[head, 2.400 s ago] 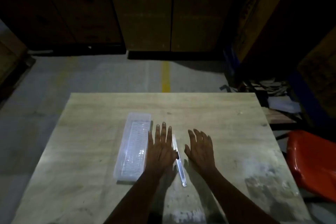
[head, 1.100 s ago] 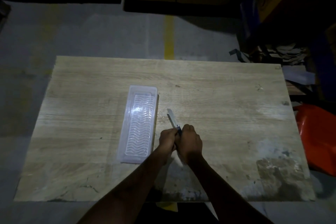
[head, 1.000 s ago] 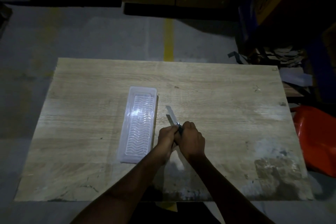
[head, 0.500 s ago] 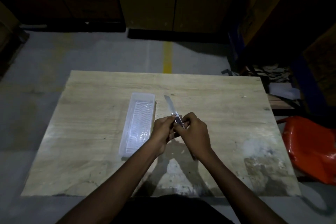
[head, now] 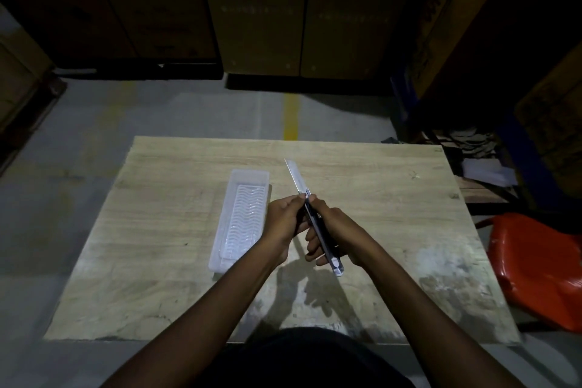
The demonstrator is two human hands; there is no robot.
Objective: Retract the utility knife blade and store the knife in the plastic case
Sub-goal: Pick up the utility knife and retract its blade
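The utility knife (head: 327, 249) is held above the wooden table (head: 393, 214), its long blade (head: 295, 176) fully out and pointing away from me. My right hand (head: 330, 230) wraps the dark handle; the handle's rear end sticks out toward me. My left hand (head: 283, 220) pinches the knife near where the blade leaves the handle. A clear plastic case (head: 241, 217) with a wavy ribbed insert lies open on the table just left of my left hand.
An orange plastic chair (head: 538, 268) stands at the table's right side. Cardboard boxes and dark shelving line the back and right. A concrete floor with a yellow line lies beyond the table's far edge.
Both hands picked the knife up from the table and raised it. Since half a second ago the knife sits higher, with more of the handle's rear end showing; the blade is still out.
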